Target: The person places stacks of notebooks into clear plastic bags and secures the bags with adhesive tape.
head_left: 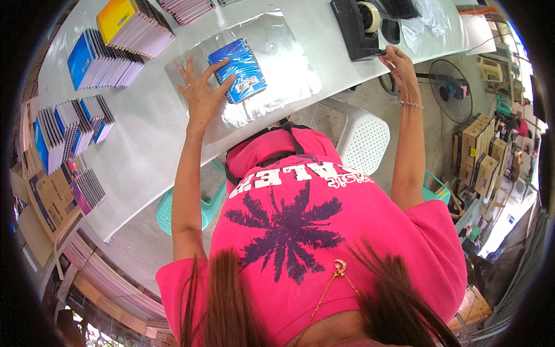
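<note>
Presently laid on clear plastic (292,63): blue notebook (246,65), touched by wide-spread left hand (202,92); judged light, stiff, slick, best taken by its edges. Right hand (400,65) placed at tape dispenser (350,34); grip cannot be told.

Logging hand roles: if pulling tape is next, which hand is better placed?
Probably the right hand: it is at the near end of the black tape dispenser, while the left hand touches the blue notebook.
</note>
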Action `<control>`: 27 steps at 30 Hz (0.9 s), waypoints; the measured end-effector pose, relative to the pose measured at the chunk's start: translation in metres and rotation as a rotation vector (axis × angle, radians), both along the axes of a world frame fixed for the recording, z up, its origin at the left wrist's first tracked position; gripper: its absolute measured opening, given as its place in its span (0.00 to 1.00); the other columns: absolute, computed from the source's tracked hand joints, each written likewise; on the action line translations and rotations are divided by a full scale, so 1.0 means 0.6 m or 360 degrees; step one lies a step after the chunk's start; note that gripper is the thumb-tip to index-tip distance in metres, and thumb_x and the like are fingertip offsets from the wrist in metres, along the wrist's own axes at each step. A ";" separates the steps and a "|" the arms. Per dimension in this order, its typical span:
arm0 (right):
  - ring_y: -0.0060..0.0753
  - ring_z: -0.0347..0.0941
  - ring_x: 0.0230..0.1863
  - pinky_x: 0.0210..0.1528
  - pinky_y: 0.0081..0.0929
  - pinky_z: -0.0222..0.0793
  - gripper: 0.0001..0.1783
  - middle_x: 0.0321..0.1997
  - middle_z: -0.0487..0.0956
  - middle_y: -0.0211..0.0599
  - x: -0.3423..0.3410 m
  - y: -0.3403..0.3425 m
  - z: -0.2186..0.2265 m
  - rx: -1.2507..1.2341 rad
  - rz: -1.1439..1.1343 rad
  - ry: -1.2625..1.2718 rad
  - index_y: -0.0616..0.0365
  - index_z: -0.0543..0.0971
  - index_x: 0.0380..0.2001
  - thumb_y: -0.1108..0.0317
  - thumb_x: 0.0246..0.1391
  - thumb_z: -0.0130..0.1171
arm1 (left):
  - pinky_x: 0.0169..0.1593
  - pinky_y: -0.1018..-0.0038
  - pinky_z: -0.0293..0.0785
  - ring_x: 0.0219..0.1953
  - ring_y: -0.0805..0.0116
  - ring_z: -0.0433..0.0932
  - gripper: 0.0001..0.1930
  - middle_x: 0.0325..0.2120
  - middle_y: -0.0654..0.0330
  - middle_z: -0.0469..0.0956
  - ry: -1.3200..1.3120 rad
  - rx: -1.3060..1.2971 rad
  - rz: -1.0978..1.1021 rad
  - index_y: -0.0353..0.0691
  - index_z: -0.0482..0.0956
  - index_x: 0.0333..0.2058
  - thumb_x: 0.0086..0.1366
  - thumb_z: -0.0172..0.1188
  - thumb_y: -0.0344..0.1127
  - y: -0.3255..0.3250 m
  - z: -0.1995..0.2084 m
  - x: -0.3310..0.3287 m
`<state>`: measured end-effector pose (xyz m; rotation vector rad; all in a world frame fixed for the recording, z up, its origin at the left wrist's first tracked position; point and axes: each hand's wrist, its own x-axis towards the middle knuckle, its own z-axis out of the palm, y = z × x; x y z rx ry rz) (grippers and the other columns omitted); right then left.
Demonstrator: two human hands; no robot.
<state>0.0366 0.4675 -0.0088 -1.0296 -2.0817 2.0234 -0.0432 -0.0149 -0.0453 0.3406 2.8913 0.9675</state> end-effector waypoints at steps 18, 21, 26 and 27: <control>0.22 0.75 0.27 0.28 0.21 0.71 0.11 0.28 0.76 0.31 0.072 -0.030 -0.024 0.0779 0.0531 -0.0509 0.62 0.76 0.34 0.63 0.59 0.57 | 0.63 0.32 0.28 0.71 0.39 0.35 0.26 0.68 0.45 0.46 -0.0049 0.0012 0.0017 0.72 0.78 0.50 0.50 0.66 0.63 -0.004 0.001 0.003; 0.19 0.70 0.29 0.33 0.19 0.67 0.15 0.27 0.73 0.27 -0.005 -0.188 0.037 0.0319 0.0887 -0.0062 0.62 0.74 0.33 0.59 0.58 0.59 | 0.64 0.32 0.28 0.71 0.39 0.35 0.26 0.68 0.44 0.46 -0.0078 0.0075 -0.0017 0.72 0.78 0.49 0.50 0.66 0.63 -0.007 0.011 0.003; 0.16 0.63 0.27 0.31 0.17 0.60 0.13 0.25 0.71 0.24 -0.129 -0.372 0.031 0.0131 0.1492 0.0273 0.62 0.74 0.32 0.61 0.57 0.59 | 0.64 0.32 0.29 0.71 0.39 0.35 0.26 0.68 0.45 0.46 -0.0055 0.0061 -0.0065 0.71 0.79 0.49 0.49 0.67 0.62 -0.007 0.015 -0.005; 0.15 0.64 0.27 0.30 0.17 0.60 0.12 0.24 0.71 0.23 -0.149 -0.397 0.029 0.0120 0.1575 0.0297 0.61 0.75 0.31 0.62 0.56 0.61 | 0.64 0.32 0.29 0.71 0.39 0.35 0.26 0.68 0.45 0.46 -0.0049 0.0053 -0.0065 0.70 0.79 0.49 0.49 0.67 0.62 -0.009 0.013 -0.006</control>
